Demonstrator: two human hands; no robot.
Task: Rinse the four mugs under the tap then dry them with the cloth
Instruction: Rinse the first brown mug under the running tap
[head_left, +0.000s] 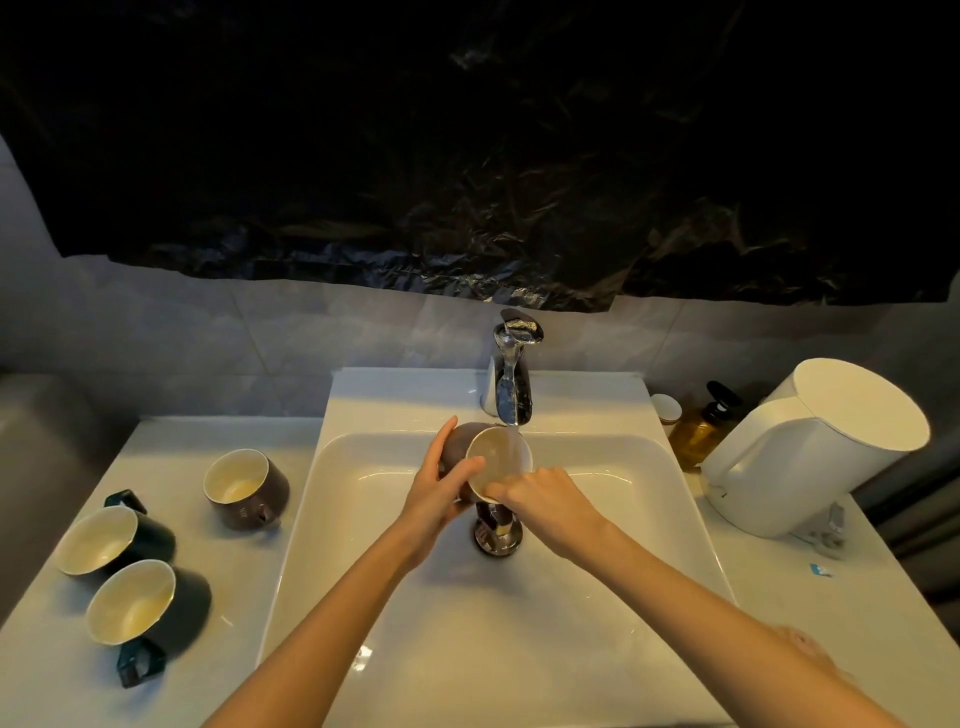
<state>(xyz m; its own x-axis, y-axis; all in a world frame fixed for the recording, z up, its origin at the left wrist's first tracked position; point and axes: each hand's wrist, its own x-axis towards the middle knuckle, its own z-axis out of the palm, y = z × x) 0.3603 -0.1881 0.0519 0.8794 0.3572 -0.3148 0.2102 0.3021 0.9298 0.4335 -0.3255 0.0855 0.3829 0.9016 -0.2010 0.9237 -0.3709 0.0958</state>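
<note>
My forearms (337, 597) lay in from 6 o'clock over the sink (363, 447). My left hand (439, 493) wrapped the brown side of the mug (501, 457), which was tilted mouth toward me at the basin's 12 o'clock, just under the tap (511, 374), with water running in. My right hand (548, 501) had fingertips on the near rim; whether it pinched, I could not tell. I judged the mug wet glazed ceramic: stiff, fairly heavy, slick, apt to chip against the basin. It seemed best gripped round the body or by the handle. Three other mugs (244, 488) sat on the counter at 9 o'clock.
</note>
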